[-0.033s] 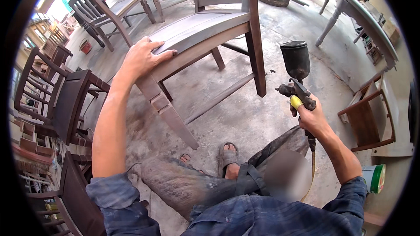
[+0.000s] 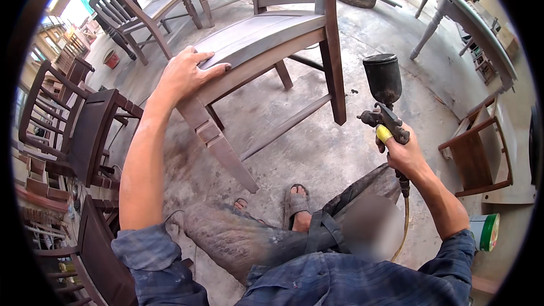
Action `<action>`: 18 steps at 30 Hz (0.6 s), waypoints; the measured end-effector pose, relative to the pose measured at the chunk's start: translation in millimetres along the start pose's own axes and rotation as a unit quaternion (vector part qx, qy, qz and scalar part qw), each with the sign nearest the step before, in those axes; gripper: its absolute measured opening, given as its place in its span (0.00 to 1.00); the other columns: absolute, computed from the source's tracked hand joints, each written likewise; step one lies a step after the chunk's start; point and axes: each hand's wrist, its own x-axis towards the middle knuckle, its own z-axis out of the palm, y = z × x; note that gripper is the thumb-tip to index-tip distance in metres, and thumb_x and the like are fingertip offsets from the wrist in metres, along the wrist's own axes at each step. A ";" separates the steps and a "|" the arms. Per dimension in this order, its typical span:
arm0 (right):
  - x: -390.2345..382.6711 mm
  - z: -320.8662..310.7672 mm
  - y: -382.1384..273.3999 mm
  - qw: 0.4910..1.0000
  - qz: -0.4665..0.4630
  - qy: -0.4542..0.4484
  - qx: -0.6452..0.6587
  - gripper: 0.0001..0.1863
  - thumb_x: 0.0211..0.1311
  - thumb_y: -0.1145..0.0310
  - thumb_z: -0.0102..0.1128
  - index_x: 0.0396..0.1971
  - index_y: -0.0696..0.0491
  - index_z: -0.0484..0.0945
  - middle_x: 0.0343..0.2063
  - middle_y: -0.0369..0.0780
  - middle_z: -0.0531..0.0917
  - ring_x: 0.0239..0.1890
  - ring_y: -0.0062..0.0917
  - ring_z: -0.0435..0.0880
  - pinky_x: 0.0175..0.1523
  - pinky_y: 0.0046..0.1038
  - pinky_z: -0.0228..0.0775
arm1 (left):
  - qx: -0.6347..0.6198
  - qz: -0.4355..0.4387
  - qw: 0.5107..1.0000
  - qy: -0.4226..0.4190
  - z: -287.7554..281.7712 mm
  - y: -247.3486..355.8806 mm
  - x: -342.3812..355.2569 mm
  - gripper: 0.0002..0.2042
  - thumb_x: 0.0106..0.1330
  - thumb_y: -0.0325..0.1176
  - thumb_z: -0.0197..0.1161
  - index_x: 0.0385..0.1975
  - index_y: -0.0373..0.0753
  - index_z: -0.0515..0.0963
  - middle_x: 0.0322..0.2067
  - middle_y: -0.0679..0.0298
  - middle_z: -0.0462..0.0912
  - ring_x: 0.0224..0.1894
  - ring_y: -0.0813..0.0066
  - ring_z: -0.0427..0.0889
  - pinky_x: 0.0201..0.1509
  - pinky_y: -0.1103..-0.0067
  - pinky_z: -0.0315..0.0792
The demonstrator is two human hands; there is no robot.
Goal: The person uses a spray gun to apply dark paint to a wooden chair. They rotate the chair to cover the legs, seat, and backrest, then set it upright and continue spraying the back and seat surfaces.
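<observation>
A wooden chair (image 2: 265, 51) with a greyish-brown finish stands tilted before me. My left hand (image 2: 187, 73) is closed over the front corner of its seat, thumb and fingertips resting on the top. To the right of the chair, my right hand (image 2: 403, 150) grips a dark spray gun (image 2: 391, 120) by its handle. The gun's black cup (image 2: 382, 76) sits upright on top, and its nozzle points left toward the chair. Yellow wrapping (image 2: 383, 133) covers a finger of that hand. From the handle's base a thin hose (image 2: 407, 221) runs down beside my leg.
Dark chairs (image 2: 93, 130) stand close on my left, with another chair (image 2: 141, 20) further back. At the right are a table with turned legs (image 2: 439, 14), a small wooden frame (image 2: 479, 153) and a green-and-white bucket (image 2: 486, 232). A red bucket (image 2: 111, 59) sits far left.
</observation>
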 end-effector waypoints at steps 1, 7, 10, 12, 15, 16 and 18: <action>0.4 2.6 3.0 1.000 -0.014 -0.010 0.000 0.17 0.71 0.73 0.55 0.58 0.56 0.76 0.27 0.33 0.78 0.27 0.15 0.75 0.34 0.22 0.71 | -0.001 -0.001 1.000 0.003 -0.3 -0.9 0.5 0.31 0.63 0.60 0.68 0.55 0.38 0.84 0.40 0.50 0.79 0.44 0.54 0.80 0.50 0.68 0.73; -11.1 26.2 6.7 0.997 -0.047 -0.061 -0.003 0.18 0.72 0.70 0.59 0.59 0.55 0.76 0.27 0.30 0.77 0.28 0.12 0.73 0.36 0.20 0.67 | -0.006 -0.011 1.000 0.010 -1.4 -0.2 -1.2 0.31 0.63 0.60 0.68 0.54 0.38 0.84 0.39 0.51 0.80 0.44 0.57 0.81 0.50 0.70 0.74; -15.9 38.6 4.4 0.994 -0.047 -0.096 0.004 0.18 0.72 0.71 0.59 0.60 0.56 0.76 0.28 0.30 0.77 0.30 0.13 0.72 0.36 0.21 0.67 | -0.004 -0.037 0.998 -0.041 -5.5 0.3 3.4 0.39 0.59 0.72 0.62 0.57 0.43 0.83 0.49 0.49 0.80 0.56 0.52 0.79 0.61 0.65 0.72; -22.9 48.4 0.0 0.992 -0.025 -0.119 0.027 0.20 0.70 0.73 0.59 0.60 0.57 0.75 0.31 0.32 0.77 0.32 0.13 0.73 0.38 0.21 0.67 | -0.009 -0.036 0.999 -0.038 -3.8 1.7 3.1 0.40 0.59 0.73 0.62 0.58 0.42 0.83 0.50 0.48 0.80 0.57 0.52 0.79 0.62 0.65 0.72; -29.8 65.7 -1.3 0.982 -0.082 -0.167 0.024 0.20 0.73 0.73 0.56 0.62 0.56 0.73 0.30 0.33 0.77 0.30 0.15 0.75 0.37 0.22 0.70 | -0.014 -0.027 0.999 -0.032 -2.1 0.1 5.1 0.41 0.58 0.73 0.62 0.58 0.41 0.83 0.52 0.47 0.80 0.59 0.51 0.78 0.63 0.65 0.72; -31.5 71.8 1.1 0.978 -0.067 -0.188 0.054 0.22 0.72 0.72 0.57 0.64 0.57 0.71 0.31 0.33 0.78 0.31 0.15 0.75 0.38 0.21 0.70 | -0.014 -0.029 0.999 -0.029 -2.5 -0.3 3.7 0.41 0.58 0.73 0.63 0.58 0.42 0.83 0.52 0.47 0.80 0.59 0.51 0.78 0.63 0.65 0.72; -37.2 82.8 -4.9 0.972 -0.041 -0.221 0.073 0.25 0.73 0.72 0.57 0.67 0.57 0.69 0.32 0.33 0.79 0.32 0.14 0.75 0.38 0.21 0.70 | -0.014 -0.031 0.999 -0.021 -2.1 -0.4 2.9 0.40 0.58 0.73 0.63 0.58 0.42 0.83 0.53 0.47 0.80 0.59 0.51 0.78 0.63 0.65 0.71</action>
